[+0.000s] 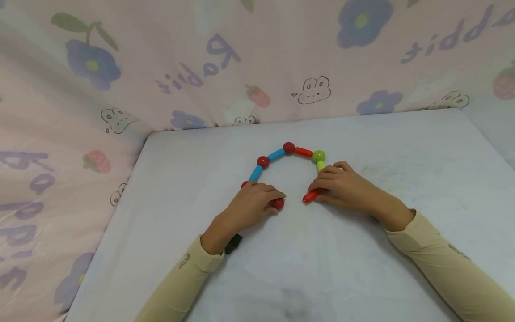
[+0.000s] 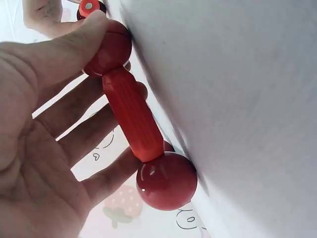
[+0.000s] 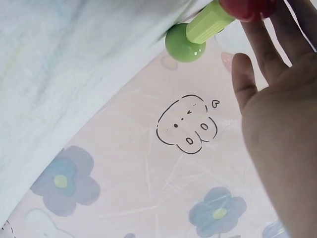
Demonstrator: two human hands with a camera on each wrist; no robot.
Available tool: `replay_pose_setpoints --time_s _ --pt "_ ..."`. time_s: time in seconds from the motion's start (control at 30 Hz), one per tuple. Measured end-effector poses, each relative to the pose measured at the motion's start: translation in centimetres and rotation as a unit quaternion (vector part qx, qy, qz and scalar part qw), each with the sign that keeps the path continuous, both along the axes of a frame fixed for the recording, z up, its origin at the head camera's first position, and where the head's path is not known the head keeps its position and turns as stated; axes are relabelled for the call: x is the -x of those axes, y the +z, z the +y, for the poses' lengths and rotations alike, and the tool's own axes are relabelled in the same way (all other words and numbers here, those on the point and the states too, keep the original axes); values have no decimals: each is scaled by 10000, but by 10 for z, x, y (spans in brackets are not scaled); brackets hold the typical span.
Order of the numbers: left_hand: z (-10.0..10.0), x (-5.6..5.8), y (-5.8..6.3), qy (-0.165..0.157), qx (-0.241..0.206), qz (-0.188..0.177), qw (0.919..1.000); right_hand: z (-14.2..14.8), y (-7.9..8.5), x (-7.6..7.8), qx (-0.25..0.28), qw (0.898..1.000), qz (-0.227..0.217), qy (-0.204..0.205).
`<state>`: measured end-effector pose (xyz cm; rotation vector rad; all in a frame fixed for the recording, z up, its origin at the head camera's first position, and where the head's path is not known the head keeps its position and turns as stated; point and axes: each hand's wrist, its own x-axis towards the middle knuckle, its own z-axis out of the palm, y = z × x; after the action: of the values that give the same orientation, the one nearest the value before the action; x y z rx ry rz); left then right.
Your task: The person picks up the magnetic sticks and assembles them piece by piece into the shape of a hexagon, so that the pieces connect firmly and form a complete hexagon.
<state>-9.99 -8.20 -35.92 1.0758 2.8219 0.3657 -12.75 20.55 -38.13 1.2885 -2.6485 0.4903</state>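
Magnetic balls and rods form an arc on the table, its two ends apart and toward the person. My left hand (image 1: 249,205) pinches a red ball (image 2: 111,49) at the left end between thumb and fingers. From that ball a red rod (image 2: 133,114) leads to another red ball (image 2: 167,181). My right hand (image 1: 342,185) grips a red ball (image 3: 250,7) at the right end, mostly hidden from above by the fingers. A red rod (image 1: 310,196) sticks out from it toward the left hand, its silver tip bare. A yellow-green rod (image 3: 210,22) joins it to a green ball (image 3: 185,43).
The arc continues at the far side with blue rods (image 1: 276,155), red balls (image 1: 289,147) and a red rod (image 1: 303,152). They lie on a white tabletop (image 1: 181,179). A printed pink curtain (image 1: 273,58) hangs behind and to the left.
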Motion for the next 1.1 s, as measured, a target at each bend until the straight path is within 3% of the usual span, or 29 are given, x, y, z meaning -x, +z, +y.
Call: replay_pose_setpoints --time_s 0.2,0.57,1.1 --pt "1 -2 -4 -53 -126 121 9998 -4 0 -2 117 9997 152 156" --pt "1 -4 -2 32 -80 -7 10000 -9 -2 -5 25 9995 275 143" --pt "5 -4 0 36 -45 119 9999 -14 -2 -6 2 9989 439 140"
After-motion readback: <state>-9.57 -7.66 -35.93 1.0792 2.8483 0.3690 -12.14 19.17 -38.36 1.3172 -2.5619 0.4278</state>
